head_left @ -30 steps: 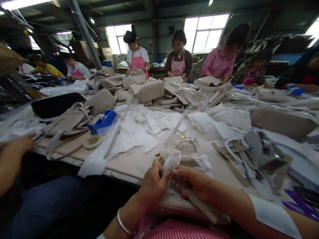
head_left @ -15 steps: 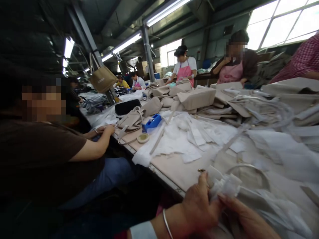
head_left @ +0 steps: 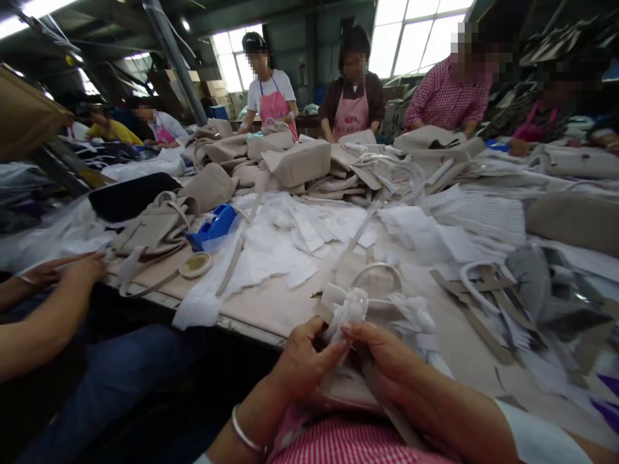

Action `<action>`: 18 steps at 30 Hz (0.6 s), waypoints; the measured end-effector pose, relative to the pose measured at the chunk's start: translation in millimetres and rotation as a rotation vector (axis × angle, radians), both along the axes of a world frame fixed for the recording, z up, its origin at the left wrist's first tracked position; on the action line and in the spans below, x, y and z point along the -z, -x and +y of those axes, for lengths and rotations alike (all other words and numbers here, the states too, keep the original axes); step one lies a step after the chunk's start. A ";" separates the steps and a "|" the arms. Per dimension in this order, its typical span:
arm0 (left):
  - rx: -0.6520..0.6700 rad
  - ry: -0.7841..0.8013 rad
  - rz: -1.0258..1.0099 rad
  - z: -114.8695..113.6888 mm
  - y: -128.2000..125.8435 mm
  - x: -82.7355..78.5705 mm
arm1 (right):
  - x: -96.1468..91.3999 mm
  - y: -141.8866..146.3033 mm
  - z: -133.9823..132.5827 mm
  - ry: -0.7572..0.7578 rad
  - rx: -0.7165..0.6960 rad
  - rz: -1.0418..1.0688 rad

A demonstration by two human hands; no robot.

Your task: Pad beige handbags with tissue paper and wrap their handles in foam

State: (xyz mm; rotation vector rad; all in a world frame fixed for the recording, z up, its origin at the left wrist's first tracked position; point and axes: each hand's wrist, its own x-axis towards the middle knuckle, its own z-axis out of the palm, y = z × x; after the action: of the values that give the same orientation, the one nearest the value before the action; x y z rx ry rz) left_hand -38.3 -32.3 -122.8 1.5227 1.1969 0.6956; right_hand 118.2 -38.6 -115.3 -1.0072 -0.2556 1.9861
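My left hand (head_left: 302, 357) and my right hand (head_left: 382, 357) are close together at the table's near edge, both pinching a crumpled white wrapping (head_left: 348, 309) around part of a beige bag (head_left: 372, 283) that lies in front of me. A beige strap (head_left: 382, 393) runs down under my right hand toward my lap. A silver bangle sits on my left wrist. The fingers of both hands are closed on the white wrapping.
White paper pieces (head_left: 290, 245) cover the table (head_left: 271, 306). A blue tape dispenser (head_left: 213, 225) and a tape roll (head_left: 196, 263) lie to the left. Beige bags (head_left: 294, 164) are piled behind. A neighbour's hands (head_left: 72, 267) rest at left; several workers stand opposite.
The view swung left toward the neighbour and has come back to the table. My hands have kept hold of the white wrapping throughout.
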 end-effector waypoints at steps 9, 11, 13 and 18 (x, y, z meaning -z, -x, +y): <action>0.006 0.084 -0.064 4.2 -2.1 2.5 | -12.7 -33.3 2.3 -0.154 -0.371 -0.246; 0.023 0.119 -0.095 5.2 -0.9 4.3 | -11.5 -44.2 1.7 -0.177 -0.466 -0.393; 0.027 0.144 -0.115 5.7 0.2 5.6 | -9.0 -52.6 3.5 -0.208 -0.538 -0.582; 0.055 0.185 -0.203 6.0 0.4 5.0 | -12.5 -61.8 17.1 -0.422 -0.737 -1.057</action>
State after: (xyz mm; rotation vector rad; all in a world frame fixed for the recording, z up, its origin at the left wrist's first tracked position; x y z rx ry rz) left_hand -38.7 -26.4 -127.8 1.2947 1.0328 0.6665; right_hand 180.0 -21.5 -102.8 -1.7340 -1.7378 1.6354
